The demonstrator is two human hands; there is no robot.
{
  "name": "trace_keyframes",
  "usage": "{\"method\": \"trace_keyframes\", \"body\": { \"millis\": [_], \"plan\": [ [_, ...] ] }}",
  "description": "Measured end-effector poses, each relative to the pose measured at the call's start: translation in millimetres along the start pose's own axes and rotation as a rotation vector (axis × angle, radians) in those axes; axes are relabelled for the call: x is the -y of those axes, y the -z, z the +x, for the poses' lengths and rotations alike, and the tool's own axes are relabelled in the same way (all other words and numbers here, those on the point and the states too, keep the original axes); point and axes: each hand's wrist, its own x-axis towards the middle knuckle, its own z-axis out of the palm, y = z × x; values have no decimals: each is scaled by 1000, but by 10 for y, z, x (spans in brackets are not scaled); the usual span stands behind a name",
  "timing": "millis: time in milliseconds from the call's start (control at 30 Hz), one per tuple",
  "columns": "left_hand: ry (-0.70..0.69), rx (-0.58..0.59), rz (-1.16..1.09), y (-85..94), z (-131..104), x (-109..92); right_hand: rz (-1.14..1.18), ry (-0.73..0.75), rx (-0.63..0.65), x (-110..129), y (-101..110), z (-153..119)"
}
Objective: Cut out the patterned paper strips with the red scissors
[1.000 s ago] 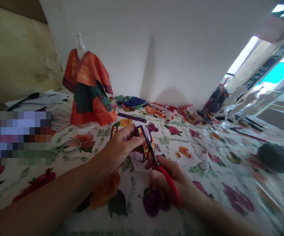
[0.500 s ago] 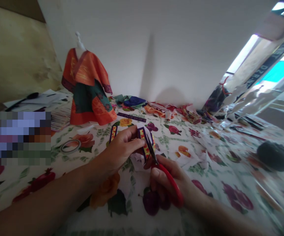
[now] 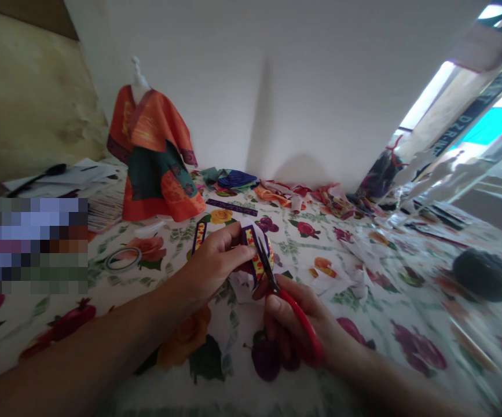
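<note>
My left hand (image 3: 218, 258) is closed on a patterned strip (image 3: 255, 258) with a yellow and red middle and dark purple edges, pinched between thumb and fingers. Part of the same or a similar strip (image 3: 199, 236) shows left of the hand; whether the two join is hidden behind the fingers. My right hand (image 3: 294, 315) is wrapped round the red handles of a pair of scissors (image 3: 303, 330). The scissors' blades point up and away, lying along the strip's right side, close to my left thumb. Whether the blades are parted is hard to make out.
A small dress form in an orange and green robe (image 3: 157, 156) stands at the back left. A tape roll (image 3: 123, 259) lies left of my hands. Fabric scraps (image 3: 237, 178) line the wall. A dark purple strip (image 3: 233, 207) lies beyond my hands, a dark bundle (image 3: 487, 275) at right.
Very little differs. The whole view has shifted slightly to the left; both hands, the strip and the scissors keep nearly the same places relative to each other.
</note>
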Motion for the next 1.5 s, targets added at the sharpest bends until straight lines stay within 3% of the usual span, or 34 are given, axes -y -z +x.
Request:
{"method": "trace_keyframes", "body": {
  "millis": [733, 1500],
  "plan": [
    [18, -26, -12, -9, 4, -59, 57, 78, 39, -9, 9, 2],
    [-39, -55, 15, -14, 17, 8, 58, 86, -6, -59, 5, 8]
  ]
}}
